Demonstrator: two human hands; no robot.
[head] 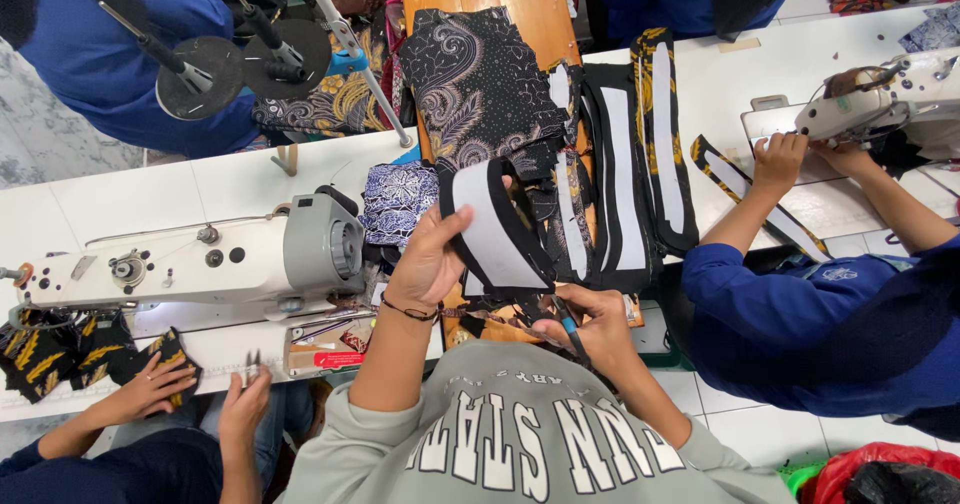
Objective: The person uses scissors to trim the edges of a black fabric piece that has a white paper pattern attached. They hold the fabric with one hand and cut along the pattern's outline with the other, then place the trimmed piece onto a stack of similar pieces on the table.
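Both of our hands were busy: our left hand (pixel 428 259) pinched a black-and-white fabric piece (pixel 492 226), lifted above the stacked strips (pixel 625 179) on the table. Our right hand (pixel 595 326) was closed around blue-handled scissors (pixel 572 326) just beneath it.

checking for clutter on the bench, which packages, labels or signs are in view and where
Flat box or tray: on the white table below the sewing machine, left of the person's left hand; rectangular, brownish, with a red label strip along its lower edge.
Small plate: on the sewing machine body, left end; pale tilted rectangle, too small to tell more.
No screens or signs show.
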